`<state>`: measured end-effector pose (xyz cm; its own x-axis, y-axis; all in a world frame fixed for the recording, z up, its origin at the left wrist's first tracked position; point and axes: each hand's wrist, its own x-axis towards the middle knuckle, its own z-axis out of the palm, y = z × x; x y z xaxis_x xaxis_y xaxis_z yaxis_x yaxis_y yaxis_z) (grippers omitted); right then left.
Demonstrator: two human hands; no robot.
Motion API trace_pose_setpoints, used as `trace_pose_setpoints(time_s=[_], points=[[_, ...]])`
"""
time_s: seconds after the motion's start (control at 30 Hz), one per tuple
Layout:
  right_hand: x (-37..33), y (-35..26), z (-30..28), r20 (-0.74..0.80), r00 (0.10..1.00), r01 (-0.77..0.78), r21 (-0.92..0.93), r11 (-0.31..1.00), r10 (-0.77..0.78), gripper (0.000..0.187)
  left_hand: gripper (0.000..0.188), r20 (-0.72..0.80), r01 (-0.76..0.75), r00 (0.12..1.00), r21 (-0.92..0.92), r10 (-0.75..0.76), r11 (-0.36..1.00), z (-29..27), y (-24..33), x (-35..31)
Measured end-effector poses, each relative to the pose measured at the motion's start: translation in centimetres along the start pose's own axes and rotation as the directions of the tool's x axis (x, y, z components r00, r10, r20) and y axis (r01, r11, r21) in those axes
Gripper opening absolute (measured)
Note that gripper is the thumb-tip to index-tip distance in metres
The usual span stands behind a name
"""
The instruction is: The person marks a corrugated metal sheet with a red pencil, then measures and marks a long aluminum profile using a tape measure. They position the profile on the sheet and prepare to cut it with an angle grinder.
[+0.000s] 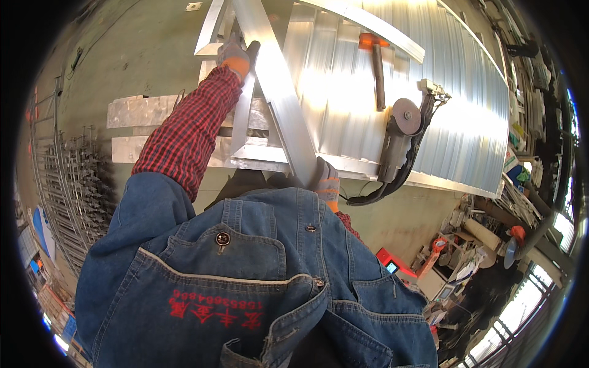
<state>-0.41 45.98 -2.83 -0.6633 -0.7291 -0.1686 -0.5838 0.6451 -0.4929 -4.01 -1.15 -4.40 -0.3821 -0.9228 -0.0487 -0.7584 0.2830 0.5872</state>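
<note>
A long, flat silver metal bar [279, 86] lies slantwise across a mitred metal frame [264, 152], its near end close to my body. My left hand [235, 58], in a grey and orange glove, is closed on the bar's left edge toward the far end, with the dark thumb on top. At the near end my right hand [327, 183], gloved alike, is closed round the bar's right side; part of its fingers is hidden. To the right, a hammer [378, 76] with an orange head and an angle grinder [399, 138] rest on ribbed metal sheeting [454, 135].
A curved metal strip [374, 27] lies on the sheeting beyond the hammer. Pale metal planks [138, 113] stick out to the left under my forearm. Stacked metal racks [67, 178] stand far left. At the lower right are a red device [392, 264] and cluttered materials.
</note>
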Motion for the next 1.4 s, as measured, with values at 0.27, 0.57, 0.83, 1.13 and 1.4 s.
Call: trace_pose_setpoints(time_s=[0.27, 0.57, 0.83, 1.13, 1.4], points=[[-1.8, -5.0, -0.7, 0.103, 0.975, -0.193, -0.019, 0.981, 0.194, 0.103, 0.101, 0.073, -0.122, 0.99, -0.031, 0.124, 0.992, 1.9, -3.3, 1.0], [4.8, 9.8, -11.8, -0.618, 0.743, -0.383, -0.075, 0.921, 0.259, 0.062, 0.089, -0.012, -0.191, 0.981, -0.181, 0.192, 0.965, -1.8, -5.8, -4.2], [13.5, 32.0, -10.1, -0.211, 0.953, -0.27, -0.276, 0.923, 0.216, 0.034, 0.041, -0.045, -0.089, 0.996, -0.411, 0.077, 0.907, -9.3, -9.8, -25.7], [3.7, 16.4, -13.2, 0.109, 0.854, -0.252, 0.942, 0.221, 0.508, 0.035, 0.06, 0.8, -0.087, 0.488, -0.353, 0.349, 0.931, -9.8, 0.6, -41.6], [-8.6, 3.3, -11.1, -0.008, 0.829, -0.074, 0.989, 0.124, 0.559, 0.04, 0.099, 0.858, -0.119, 0.284, -0.412, 0.429, 0.903, -5.7, 7.0, -48.6]])
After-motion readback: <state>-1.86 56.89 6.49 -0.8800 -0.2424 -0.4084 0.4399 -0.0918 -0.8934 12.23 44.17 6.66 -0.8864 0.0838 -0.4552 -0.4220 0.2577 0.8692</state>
